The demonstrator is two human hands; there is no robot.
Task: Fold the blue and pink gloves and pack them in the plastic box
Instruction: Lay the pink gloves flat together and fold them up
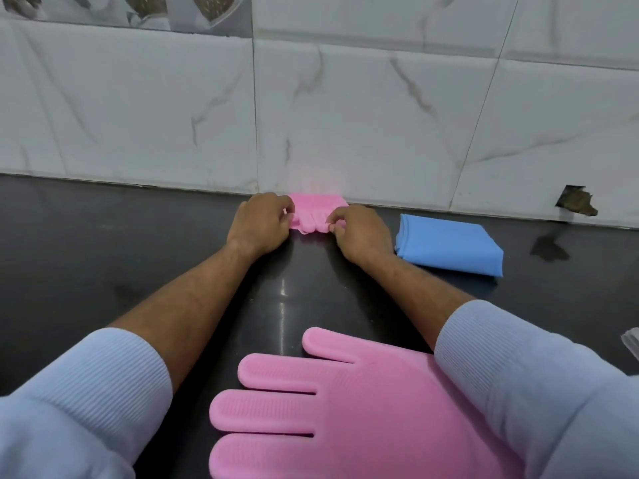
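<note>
Nearest on the counter: flat pink glove, unfolded. Right: blue glove, folded. By the wall: left hand and right hand pinch folded pink glove. Advice: align edges, press crease. Box indistinct.

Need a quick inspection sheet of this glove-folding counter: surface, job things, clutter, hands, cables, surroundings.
Surface: dark glossy counter.
Job's things: folded pink glove by the wall; flat pink glove nearest the camera; folded blue glove to the right; clear plastic at right edge, maybe the box.
Clutter: nothing seen.
Grippers: left hand and right hand both pinch the folded pink glove.
Cables: nothing seen.
Surroundings: marbled wall tiles, one chipped hole.
</note>
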